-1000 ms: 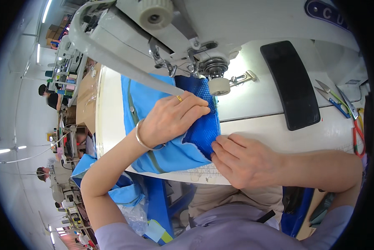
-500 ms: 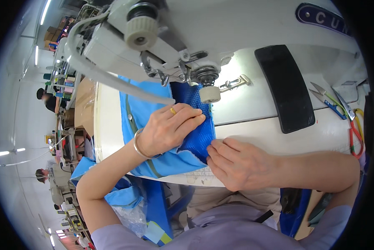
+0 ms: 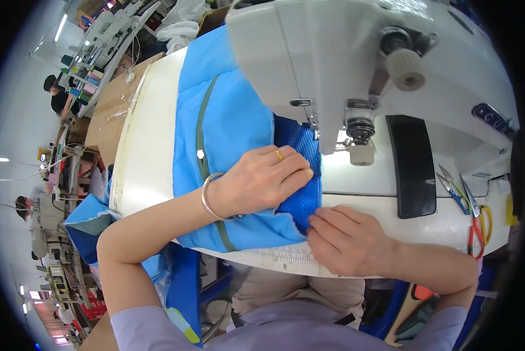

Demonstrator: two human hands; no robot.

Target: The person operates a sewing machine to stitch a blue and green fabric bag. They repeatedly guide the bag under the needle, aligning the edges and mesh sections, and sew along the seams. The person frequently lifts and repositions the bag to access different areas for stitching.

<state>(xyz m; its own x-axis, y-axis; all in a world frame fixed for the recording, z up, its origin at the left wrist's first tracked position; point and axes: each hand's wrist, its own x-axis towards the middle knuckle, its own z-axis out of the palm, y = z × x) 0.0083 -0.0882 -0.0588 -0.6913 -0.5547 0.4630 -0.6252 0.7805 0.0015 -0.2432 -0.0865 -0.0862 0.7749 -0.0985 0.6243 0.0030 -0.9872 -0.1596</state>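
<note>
A light blue fabric piece with a grey-green zipper strip lies on the white sewing table. Its dark blue mesh panel runs along the right edge, up to the needle area of the sewing machine. My left hand, wearing a ring and a bangle, rests on the mesh with bent fingers pressed together. At the near right corner of the panel, my right hand pinches the fabric edge. The cloth under my fingertips is hidden.
A black phone-like slab lies right of the needle. Farther right are small snips and red-and-yellow-handled scissors. More blue fabric hangs at the table's left. Two people work at the far left.
The view has shifted, so the machine sits farther right and more of the light blue fabric shows. Both hands keep nearly the same hold on the mesh edge.
</note>
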